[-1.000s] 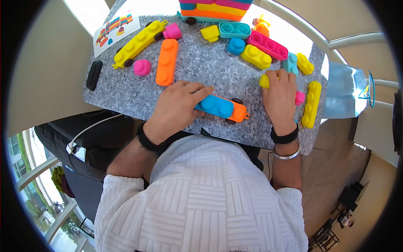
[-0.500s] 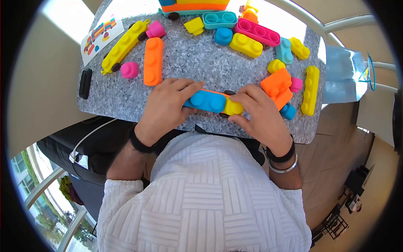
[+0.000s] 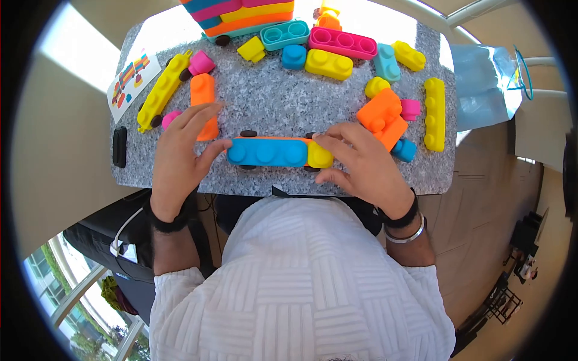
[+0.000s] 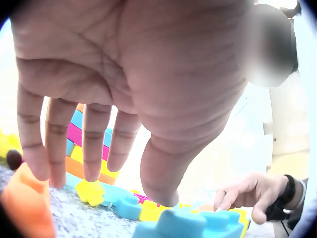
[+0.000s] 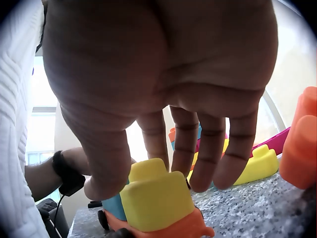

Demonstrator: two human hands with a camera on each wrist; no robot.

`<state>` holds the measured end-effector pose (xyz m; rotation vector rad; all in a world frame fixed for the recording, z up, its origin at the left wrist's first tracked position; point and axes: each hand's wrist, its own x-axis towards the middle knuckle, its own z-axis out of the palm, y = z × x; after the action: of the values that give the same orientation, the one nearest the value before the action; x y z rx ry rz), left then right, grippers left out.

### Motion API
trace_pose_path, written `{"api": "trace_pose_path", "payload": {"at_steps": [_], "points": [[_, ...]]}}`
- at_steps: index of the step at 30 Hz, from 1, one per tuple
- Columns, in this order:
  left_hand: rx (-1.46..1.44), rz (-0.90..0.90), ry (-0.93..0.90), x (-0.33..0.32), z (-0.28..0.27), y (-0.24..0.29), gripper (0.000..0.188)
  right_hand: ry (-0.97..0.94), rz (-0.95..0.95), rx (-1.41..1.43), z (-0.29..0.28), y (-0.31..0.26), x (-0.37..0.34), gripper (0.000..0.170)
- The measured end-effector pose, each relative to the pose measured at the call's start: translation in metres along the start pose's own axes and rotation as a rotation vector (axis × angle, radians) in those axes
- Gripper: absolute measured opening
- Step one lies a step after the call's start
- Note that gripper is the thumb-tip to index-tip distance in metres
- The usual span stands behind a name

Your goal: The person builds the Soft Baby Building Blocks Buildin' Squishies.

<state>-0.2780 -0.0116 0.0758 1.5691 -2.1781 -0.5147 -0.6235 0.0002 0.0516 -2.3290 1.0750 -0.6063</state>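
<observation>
Bright w/ glare on far tabletop (image 3: 161,29) — wrist-view bkgds washed out.

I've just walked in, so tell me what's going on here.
Someone is building at a speckled table. A long blue block and a small yellow block sit end to end on an orange wheeled base. The left hand is at the blue end, the right hand at the yellow end, fingers loosely extended. More blocks lie around.
</observation>
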Motion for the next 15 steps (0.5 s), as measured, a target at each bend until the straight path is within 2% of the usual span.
{"api": "trace_pose_path", "payload": {"at_steps": [4, 6, 9, 12, 15], "points": [[-0.097, 0.024, -0.029, -0.003, 0.001, 0.009, 0.051, 0.092, 0.109, -0.109, -0.026, 0.013, -0.009, 0.063], [-0.326, 0.043, -0.067, -0.004, 0.002, 0.019, 0.047, 0.224, 0.189, -0.433, -0.037, 0.027, -0.013, 0.063], [-0.324, 0.107, -0.064, -0.004, 0.008, 0.021, 0.046, 0.168, 0.29, -0.594, -0.043, 0.045, -0.018, 0.066], [-0.326, 0.151, -0.058, -0.003, 0.01, 0.024, 0.045, 0.078, 0.333, -0.442, -0.038, 0.056, -0.02, 0.063], [-0.3, 0.149, -0.058, -0.004, 0.009, 0.027, 0.046, 0.117, 0.33, -0.488, -0.03, 0.054, -0.015, 0.058]]}}
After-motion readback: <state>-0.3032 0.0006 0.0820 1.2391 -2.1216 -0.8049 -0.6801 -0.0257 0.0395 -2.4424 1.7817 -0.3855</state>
